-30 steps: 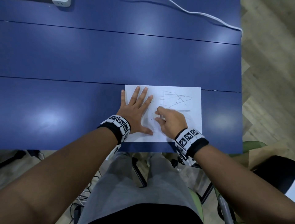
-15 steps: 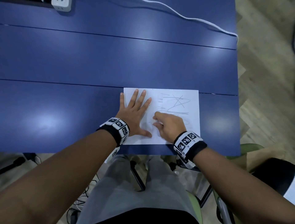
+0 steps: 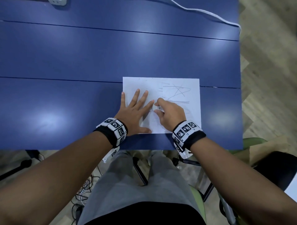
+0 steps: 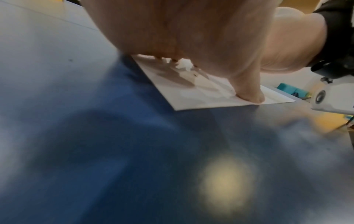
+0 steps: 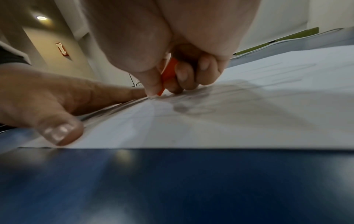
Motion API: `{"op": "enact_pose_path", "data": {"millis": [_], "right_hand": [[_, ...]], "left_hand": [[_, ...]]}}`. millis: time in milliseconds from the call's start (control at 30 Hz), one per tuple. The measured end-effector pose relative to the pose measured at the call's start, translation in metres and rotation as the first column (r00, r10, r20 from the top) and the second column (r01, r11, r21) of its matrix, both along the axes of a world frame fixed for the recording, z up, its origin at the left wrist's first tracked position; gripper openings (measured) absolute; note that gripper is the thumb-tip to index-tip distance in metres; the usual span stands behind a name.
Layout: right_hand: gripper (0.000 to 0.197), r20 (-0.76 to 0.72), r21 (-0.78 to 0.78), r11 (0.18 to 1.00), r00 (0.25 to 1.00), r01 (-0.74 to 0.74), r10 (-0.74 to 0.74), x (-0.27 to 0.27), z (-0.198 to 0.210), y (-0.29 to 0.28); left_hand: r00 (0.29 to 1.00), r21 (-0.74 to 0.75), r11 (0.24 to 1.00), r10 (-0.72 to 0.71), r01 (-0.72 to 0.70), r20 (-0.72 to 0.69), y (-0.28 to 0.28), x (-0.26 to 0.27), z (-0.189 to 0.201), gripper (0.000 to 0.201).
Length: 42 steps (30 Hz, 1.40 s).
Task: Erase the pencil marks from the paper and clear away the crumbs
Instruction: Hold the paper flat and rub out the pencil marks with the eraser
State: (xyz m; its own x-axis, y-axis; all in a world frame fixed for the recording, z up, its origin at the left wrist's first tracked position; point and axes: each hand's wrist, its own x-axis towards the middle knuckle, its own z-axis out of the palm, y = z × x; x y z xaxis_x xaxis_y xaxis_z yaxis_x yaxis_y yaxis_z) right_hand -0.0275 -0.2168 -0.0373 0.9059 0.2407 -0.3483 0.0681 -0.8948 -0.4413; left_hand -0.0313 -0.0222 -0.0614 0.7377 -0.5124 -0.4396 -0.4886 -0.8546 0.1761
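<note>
A white sheet of paper (image 3: 176,86) lies near the front edge of the blue table (image 3: 80,56). Grey pencil lines (image 3: 176,92) cross its right half. My left hand (image 3: 136,109) lies flat with spread fingers on the paper's left half, its thumb (image 4: 249,91) pressing near the front edge. My right hand (image 3: 170,114) pinches an eraser (image 3: 158,108) in a sleeve with a barcode, orange on the side seen in the right wrist view (image 5: 168,74), and holds its tip on the paper right beside my left index finger.
A white cable (image 3: 209,13) runs across the far right of the table and drops over its right edge. A white power strip (image 3: 57,2) sits at the far left. My knees and a chair lie below the front edge.
My right hand has slid the eraser up and to the left, from the lower middle of the sheet to beside my left index finger. The left hand has stayed flat on the paper.
</note>
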Motion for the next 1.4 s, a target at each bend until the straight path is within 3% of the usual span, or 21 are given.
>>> {"op": "enact_pose_path", "data": {"millis": [167, 367, 500, 700, 867, 1033, 1233, 1400], "right_hand": [[0.017, 0.002, 0.012, 1.000, 1.000, 0.005, -0.005, -0.002, 0.001, 0.001], [0.016, -0.023, -0.004, 0.992, 0.992, -0.127, 0.127, -0.024, -0.001, 0.001], [0.017, 0.031, 0.007, 1.000, 0.999, -0.030, 0.030, -0.008, 0.000, -0.001], [0.015, -0.030, 0.036, 0.989, 0.989, -0.142, 0.143, -0.032, -0.001, -0.004], [0.016, 0.023, 0.048, 0.999, 1.000, -0.016, 0.015, -0.022, 0.000, -0.001], [0.017, -0.060, 0.063, 0.988, 0.988, -0.141, 0.144, -0.043, 0.002, 0.003], [0.018, -0.008, 0.070, 0.998, 1.000, -0.004, 0.004, -0.036, 0.001, 0.005], [0.017, -0.013, 0.046, 0.997, 0.998, -0.064, 0.064, -0.033, 0.003, 0.002]], "left_hand": [[1.000, 0.010, 1.000, 0.010, -0.009, -0.026, 0.002, 0.000, -0.001, 0.119], [1.000, 0.012, 1.000, 0.004, -0.003, -0.010, 0.003, -0.001, -0.003, 0.118], [1.000, 0.026, 1.000, -0.002, 0.002, -0.018, 0.002, 0.000, -0.004, 0.118], [1.000, 0.033, 0.999, 0.002, -0.001, -0.018, 0.002, -0.002, -0.003, 0.118], [1.000, 0.033, 0.999, 0.004, -0.003, -0.015, 0.001, 0.000, -0.003, 0.118], [1.000, 0.020, 1.000, 0.009, -0.008, -0.024, 0.001, -0.001, -0.003, 0.119], [0.999, 0.017, 1.000, 0.010, -0.009, -0.032, 0.002, 0.001, -0.003, 0.118], [1.000, 0.024, 1.000, 0.006, -0.005, -0.030, 0.001, -0.001, -0.003, 0.118]]}}
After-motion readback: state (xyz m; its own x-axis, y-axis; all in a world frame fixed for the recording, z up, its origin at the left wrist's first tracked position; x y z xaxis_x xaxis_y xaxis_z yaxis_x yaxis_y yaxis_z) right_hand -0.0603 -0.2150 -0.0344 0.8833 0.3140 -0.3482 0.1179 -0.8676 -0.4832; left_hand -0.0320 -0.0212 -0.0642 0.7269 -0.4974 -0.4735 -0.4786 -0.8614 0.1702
